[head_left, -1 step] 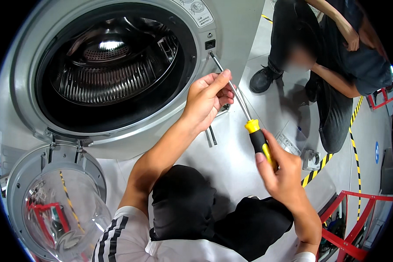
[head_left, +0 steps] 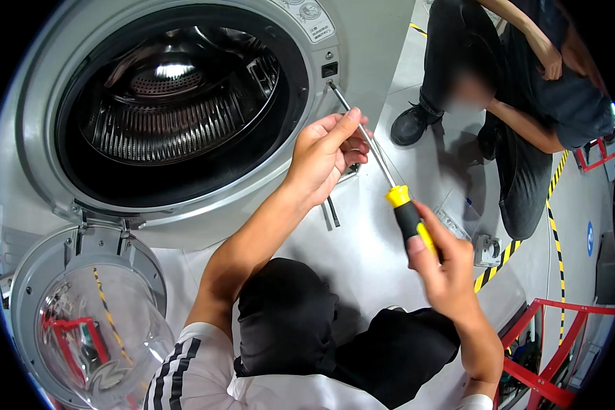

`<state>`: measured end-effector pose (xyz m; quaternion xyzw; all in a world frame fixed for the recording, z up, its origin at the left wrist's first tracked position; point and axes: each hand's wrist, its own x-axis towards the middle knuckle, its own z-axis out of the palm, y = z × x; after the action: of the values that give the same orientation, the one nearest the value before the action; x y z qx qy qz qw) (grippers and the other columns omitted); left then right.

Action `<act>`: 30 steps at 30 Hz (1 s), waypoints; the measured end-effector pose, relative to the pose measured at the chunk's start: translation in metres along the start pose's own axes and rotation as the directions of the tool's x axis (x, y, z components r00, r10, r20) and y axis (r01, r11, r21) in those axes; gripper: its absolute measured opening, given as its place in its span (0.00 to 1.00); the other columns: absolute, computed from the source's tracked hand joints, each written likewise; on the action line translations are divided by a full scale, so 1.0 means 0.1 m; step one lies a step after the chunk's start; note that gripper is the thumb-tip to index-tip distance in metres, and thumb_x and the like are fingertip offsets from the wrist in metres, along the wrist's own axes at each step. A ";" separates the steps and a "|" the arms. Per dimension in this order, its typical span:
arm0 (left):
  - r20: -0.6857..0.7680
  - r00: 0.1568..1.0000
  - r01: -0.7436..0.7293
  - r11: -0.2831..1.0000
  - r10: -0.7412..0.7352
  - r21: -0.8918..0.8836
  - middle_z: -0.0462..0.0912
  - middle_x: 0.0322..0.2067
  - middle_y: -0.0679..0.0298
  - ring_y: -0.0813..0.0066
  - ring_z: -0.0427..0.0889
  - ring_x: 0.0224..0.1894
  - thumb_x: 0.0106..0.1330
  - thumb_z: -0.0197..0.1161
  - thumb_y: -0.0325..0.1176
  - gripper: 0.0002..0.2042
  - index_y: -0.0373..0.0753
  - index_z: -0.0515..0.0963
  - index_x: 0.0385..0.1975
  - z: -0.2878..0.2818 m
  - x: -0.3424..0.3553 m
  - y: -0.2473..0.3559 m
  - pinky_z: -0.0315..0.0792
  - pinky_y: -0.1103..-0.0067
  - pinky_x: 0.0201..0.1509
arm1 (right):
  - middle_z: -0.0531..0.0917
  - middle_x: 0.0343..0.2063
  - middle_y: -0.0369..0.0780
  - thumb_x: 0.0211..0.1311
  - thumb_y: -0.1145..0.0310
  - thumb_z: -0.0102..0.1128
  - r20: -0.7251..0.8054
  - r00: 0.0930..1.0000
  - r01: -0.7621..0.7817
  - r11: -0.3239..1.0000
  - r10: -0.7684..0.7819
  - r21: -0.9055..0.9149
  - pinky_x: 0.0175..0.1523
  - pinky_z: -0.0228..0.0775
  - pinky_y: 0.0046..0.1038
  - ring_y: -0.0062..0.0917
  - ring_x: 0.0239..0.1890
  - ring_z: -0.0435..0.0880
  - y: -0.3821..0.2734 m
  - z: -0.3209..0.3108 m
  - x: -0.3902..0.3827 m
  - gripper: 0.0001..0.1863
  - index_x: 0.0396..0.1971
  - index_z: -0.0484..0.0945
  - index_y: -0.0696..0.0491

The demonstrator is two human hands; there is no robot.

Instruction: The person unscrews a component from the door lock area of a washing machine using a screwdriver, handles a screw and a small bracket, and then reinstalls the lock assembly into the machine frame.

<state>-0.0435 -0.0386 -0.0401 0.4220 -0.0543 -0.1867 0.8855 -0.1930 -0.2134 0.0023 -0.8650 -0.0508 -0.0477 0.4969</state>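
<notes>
Screwdriver (head_left: 399,198) aslant in front of washer (head_left: 369,48), right of the round opening, held by both hands. Tip up at the front panel, just below a small dark slot (head_left: 329,69); too small to tell whether seated in a screw head. Left hand (head_left: 324,157) pinching steel shaft (head_left: 383,167) between thumb and forefinger, other fingers loosely curled beneath. Right hand (head_left: 447,270) wrapped around black-and-yellow handle (head_left: 406,215), thumb pressed along the near side.

Above the slot, a small screw (head_left: 329,55); higher still, a printed label (head_left: 314,20). Inside the opening, a shiny ribbed drum (head_left: 164,130). At lower left, round door (head_left: 147,270) swung open on its hinge, with a clear bulging glass. Below left hand, a thin dark strip (head_left: 333,213) near the washer's lower edge. Beyond right hand, a small pale part (head_left: 487,250) on the floor, next to yellow-and-black tape (head_left: 495,270). At upper right, a co-worker (head_left: 461,41) in dark clothes, low to the floor. At lower right, a red frame (head_left: 536,383).
</notes>
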 end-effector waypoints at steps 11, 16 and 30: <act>0.038 0.999 -0.020 1.000 0.019 0.017 0.80 0.32 0.59 0.81 0.77 0.29 0.67 0.56 0.34 0.11 0.32 0.74 0.40 0.03 0.01 0.02 0.75 0.85 0.34 | 0.78 0.20 0.46 0.52 0.71 0.62 -0.090 0.969 0.199 0.946 -0.229 -0.255 0.26 0.68 0.24 0.29 0.18 0.80 0.01 0.06 0.05 0.26 0.52 0.69 0.59; 0.007 1.000 -0.030 0.999 0.030 0.016 0.80 0.31 0.60 0.82 0.78 0.29 0.65 0.58 0.36 0.10 0.34 0.74 0.37 0.06 0.07 0.00 0.76 0.85 0.34 | 0.76 0.19 0.35 0.56 0.67 0.59 0.086 0.940 -0.330 0.812 0.331 0.482 0.23 0.64 0.19 0.14 0.17 0.72 -0.06 -0.13 0.08 0.25 0.54 0.68 0.60; 0.091 0.996 -0.022 1.000 0.023 -0.012 0.81 0.32 0.58 0.76 0.80 0.32 0.67 0.54 0.35 0.12 0.32 0.74 0.41 0.04 0.02 0.02 0.75 0.83 0.35 | 0.71 0.17 0.30 0.61 0.67 0.51 0.226 0.914 -0.399 0.651 0.336 0.646 0.20 0.57 0.16 0.12 0.14 0.66 -0.05 -0.12 0.07 0.25 0.57 0.64 0.61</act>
<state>-0.0421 -0.0413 -0.0356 0.4075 -0.0981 -0.1962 0.8865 -0.1868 -0.2207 0.0135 -0.6157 0.0902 0.1129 0.7746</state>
